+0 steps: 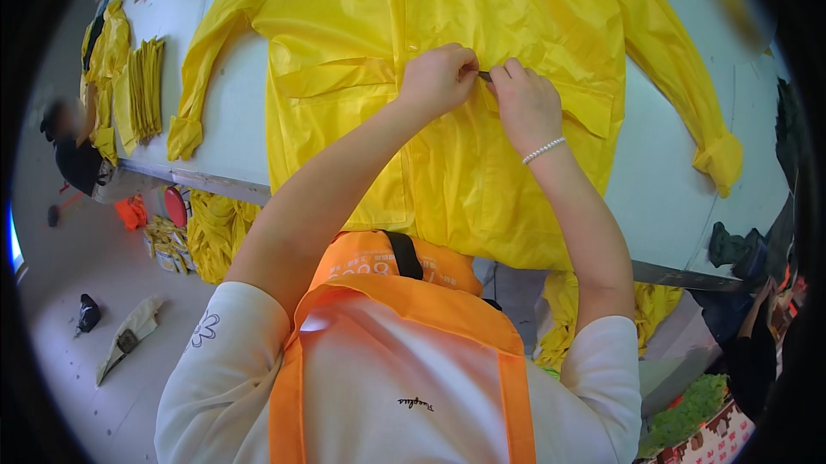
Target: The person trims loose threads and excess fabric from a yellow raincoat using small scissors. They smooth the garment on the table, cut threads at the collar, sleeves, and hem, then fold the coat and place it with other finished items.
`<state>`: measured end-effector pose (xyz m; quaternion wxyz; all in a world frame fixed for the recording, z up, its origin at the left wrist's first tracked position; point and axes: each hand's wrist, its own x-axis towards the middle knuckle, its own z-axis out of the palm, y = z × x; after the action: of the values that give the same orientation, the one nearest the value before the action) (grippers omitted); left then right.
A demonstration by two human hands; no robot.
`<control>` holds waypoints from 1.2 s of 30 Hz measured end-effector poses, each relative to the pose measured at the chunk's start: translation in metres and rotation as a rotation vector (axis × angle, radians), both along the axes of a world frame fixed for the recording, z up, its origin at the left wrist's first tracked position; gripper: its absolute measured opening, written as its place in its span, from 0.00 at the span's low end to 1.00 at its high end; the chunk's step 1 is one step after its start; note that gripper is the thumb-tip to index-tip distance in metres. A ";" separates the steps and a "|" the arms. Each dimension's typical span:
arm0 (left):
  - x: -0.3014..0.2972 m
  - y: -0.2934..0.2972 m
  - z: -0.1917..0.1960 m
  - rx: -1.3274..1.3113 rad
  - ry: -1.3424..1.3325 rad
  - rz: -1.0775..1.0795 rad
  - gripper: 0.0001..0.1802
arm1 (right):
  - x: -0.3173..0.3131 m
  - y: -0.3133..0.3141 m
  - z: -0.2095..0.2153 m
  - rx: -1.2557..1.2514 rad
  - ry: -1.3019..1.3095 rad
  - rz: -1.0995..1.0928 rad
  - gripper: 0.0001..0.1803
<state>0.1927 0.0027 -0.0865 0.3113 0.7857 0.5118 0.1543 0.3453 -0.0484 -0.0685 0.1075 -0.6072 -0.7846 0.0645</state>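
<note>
A yellow raincoat (447, 172) lies spread on the table, its sleeves reaching out to both sides. Over its middle, near the front opening, my two hands are close together. My left hand (440, 79) is closed in a pinch; what its fingertips hold, if anything, is too small to make out. Between the fingertips of my right hand (527, 103) is a small dark thin object (484, 76), mostly hidden, its kind unclear. A pocket flap (335, 77) stands up a little to the left of my left hand. Another flap (585, 111) lies to the right of my right hand.
A stack of folded yellow garments (142, 90) rests on the white table (232, 111) at the left, with a person (77, 154) beyond. Yellow garments (215, 232) are heaped below the table edge. Dark cloth (736, 249) lies at the right corner.
</note>
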 end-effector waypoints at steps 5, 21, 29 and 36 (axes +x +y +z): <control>-0.007 -0.008 0.005 -0.002 0.013 -0.002 0.05 | 0.007 -0.003 -0.001 -0.030 0.059 0.001 0.04; 0.019 0.024 -0.006 -0.270 -0.017 0.082 0.11 | 0.053 -0.052 -0.009 -0.370 1.004 -0.284 0.15; 0.014 -0.001 -0.013 0.043 -0.069 0.115 0.12 | 0.056 0.019 -0.054 -0.494 1.151 -0.523 0.15; 0.011 -0.036 0.001 0.010 0.189 -0.046 0.12 | 0.054 0.022 -0.046 -0.560 1.186 -0.573 0.13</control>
<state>0.2038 -0.0332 -0.0858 0.2613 0.8098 0.5199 0.0748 0.3992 -0.0262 -0.1149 0.3687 -0.6570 -0.3578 0.5517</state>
